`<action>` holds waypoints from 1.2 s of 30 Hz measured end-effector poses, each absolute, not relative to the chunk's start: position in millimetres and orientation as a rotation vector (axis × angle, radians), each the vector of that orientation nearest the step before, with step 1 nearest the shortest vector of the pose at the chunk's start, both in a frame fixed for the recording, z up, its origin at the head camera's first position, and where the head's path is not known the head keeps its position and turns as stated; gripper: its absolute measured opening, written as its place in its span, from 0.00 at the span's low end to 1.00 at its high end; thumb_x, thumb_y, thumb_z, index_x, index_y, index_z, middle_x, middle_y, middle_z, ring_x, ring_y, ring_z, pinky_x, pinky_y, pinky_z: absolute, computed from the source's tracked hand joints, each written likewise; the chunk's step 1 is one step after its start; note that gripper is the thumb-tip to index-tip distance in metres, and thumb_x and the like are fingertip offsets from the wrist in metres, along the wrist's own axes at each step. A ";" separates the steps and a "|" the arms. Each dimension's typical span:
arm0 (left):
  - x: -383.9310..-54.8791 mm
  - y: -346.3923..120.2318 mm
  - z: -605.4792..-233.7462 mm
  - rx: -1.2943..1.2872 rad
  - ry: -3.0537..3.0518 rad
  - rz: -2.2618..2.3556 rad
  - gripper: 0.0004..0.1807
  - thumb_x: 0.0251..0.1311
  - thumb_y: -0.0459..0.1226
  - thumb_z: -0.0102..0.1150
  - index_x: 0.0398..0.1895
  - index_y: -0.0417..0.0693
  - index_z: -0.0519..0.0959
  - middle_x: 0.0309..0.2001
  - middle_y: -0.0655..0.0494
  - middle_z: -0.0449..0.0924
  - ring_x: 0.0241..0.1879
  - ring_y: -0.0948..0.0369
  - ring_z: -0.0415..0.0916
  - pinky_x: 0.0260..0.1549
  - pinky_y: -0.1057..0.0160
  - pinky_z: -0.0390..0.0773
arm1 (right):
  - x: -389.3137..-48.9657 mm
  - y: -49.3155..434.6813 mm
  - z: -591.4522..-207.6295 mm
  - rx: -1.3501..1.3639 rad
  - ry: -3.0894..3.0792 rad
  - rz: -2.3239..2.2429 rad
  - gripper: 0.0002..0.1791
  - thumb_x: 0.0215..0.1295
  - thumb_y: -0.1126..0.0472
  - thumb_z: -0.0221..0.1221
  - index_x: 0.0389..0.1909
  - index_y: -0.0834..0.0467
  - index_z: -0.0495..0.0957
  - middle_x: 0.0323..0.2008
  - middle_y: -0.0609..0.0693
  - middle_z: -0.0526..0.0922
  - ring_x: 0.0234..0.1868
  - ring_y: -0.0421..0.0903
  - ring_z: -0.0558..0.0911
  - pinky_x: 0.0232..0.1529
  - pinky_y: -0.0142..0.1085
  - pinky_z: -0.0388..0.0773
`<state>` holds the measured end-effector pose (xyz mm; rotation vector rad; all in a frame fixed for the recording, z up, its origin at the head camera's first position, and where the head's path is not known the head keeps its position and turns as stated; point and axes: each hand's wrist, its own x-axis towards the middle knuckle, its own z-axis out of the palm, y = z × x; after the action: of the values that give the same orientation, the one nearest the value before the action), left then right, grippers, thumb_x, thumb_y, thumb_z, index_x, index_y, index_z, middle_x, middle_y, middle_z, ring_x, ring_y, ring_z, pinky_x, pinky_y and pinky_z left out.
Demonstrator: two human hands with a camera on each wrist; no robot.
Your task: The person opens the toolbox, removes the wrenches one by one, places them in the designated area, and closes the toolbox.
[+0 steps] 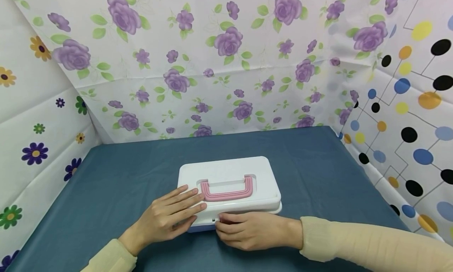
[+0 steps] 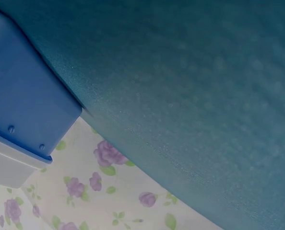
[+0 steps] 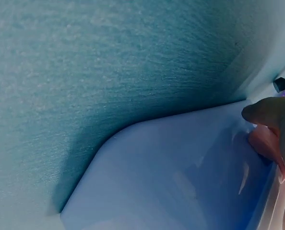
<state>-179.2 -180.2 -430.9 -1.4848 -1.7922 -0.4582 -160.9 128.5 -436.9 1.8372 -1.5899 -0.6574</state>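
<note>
Box [image 1: 233,168] seemingly against right hand [image 1: 253,230]

Teal tablecloth [image 1: 318,177], purple-rose backdrop [image 1: 212,63] behind, flower-print cloth [image 1: 39,114] at left, dotted cloth [image 1: 396,118] at right

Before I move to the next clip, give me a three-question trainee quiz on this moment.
1. The box base is: A) pink, B) blue, C) green?
2. Which hand has its fingers on top of the lid?
3. True or false: the handle lies folded down.

Key: 1. B. 2. The left hand; the right hand is at the front edge. 3. True.
</note>
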 end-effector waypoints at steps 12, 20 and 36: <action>-179.0 -180.8 -431.1 -1.483 -1.796 -0.463 0.19 0.78 0.42 0.55 0.61 0.40 0.83 0.60 0.45 0.83 0.60 0.50 0.82 0.72 0.51 0.69 | -164.9 123.4 -440.7 1.831 -1.569 -0.645 0.32 0.86 0.68 0.27 0.62 0.47 0.81 0.63 0.46 0.80 0.70 0.44 0.72 0.77 0.44 0.62; -178.6 -180.6 -430.9 -1.486 -1.799 -0.462 0.20 0.78 0.42 0.55 0.62 0.40 0.83 0.61 0.44 0.83 0.60 0.49 0.82 0.72 0.51 0.68 | -165.8 121.4 -442.3 1.839 -1.558 -0.644 0.32 0.86 0.68 0.27 0.61 0.47 0.81 0.62 0.46 0.80 0.68 0.44 0.73 0.77 0.44 0.63; -179.1 -180.4 -431.1 -1.491 -1.781 -0.467 0.19 0.77 0.42 0.56 0.61 0.39 0.84 0.60 0.44 0.83 0.60 0.49 0.82 0.71 0.51 0.69 | -157.5 115.0 -417.1 1.822 -1.484 -0.588 0.27 0.86 0.68 0.34 0.53 0.45 0.83 0.55 0.42 0.83 0.62 0.40 0.76 0.73 0.41 0.69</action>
<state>-179.1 -180.4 -431.1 -1.4907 -1.7806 -0.4669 -157.5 115.0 -417.1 1.8222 -1.4840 -0.5876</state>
